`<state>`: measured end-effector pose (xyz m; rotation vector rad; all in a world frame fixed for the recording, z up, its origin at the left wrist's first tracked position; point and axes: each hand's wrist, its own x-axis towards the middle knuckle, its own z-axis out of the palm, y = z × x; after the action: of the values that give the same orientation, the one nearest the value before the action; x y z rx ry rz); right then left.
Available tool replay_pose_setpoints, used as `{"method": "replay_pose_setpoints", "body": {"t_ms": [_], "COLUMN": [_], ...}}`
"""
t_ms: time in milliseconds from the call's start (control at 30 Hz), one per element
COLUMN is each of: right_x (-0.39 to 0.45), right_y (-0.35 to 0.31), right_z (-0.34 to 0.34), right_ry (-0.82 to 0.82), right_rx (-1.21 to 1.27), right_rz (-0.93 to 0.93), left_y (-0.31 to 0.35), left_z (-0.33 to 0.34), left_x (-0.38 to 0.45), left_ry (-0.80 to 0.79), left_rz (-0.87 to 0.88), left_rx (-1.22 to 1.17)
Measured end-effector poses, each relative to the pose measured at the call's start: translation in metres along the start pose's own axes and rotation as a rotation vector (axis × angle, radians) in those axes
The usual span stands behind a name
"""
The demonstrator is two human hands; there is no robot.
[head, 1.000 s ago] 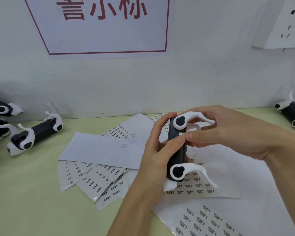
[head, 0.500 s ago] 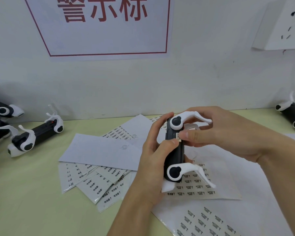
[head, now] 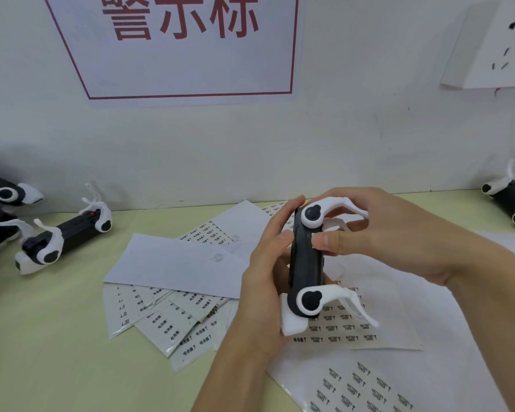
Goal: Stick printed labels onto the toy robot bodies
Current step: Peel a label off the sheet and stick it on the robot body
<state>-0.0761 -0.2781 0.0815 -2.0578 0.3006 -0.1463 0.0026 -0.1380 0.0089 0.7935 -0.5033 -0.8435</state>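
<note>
Black glossy toy robot body [head: 306,263] gripped by left hand [head: 262,281], right hand [head: 399,233] thumb pressing

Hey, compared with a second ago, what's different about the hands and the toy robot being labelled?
Very little. The left hand still grips the black toy robot body upright over the label sheets, which has tilted slightly. The right hand keeps its thumb pressed on the body's side, where a label edge showed half a second ago. The toy robot lying at left and the sheets have not moved.

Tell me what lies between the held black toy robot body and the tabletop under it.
Head view: white label sheets, printed with small black text, lie spread beneath it.
</note>
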Motion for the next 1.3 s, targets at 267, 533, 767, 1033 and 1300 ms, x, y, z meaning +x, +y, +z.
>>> {"method": "replay_pose_setpoints", "body": {"t_ms": [267,533,767,1033,1300], "right_x": [0.002,0.002,0.003,0.016,0.023], "right_y": [0.003,0.008,0.014,0.012,0.013], "right_z": [-0.001,-0.009,-0.013,0.014,0.030], "right_ry": [0.004,0.048,0.214,0.364,0.412], "right_rx": [0.136,0.140,0.429,0.703,0.772], "right_rz": [-0.054,-0.075,-0.143,-0.134,-0.060], "left_y": [0.005,0.012,0.013,0.012,0.010], "left_z": [0.003,0.000,-0.004,-0.003,0.000], "left_x": [-0.004,-0.005,-0.003,-0.001,-0.001], "left_ry": [0.074,0.059,0.169,0.130,0.119], "left_rz": [-0.073,-0.085,0.065,0.116,0.106], "left_rx": [-0.073,-0.133,-0.304,-0.404,-0.129]}}
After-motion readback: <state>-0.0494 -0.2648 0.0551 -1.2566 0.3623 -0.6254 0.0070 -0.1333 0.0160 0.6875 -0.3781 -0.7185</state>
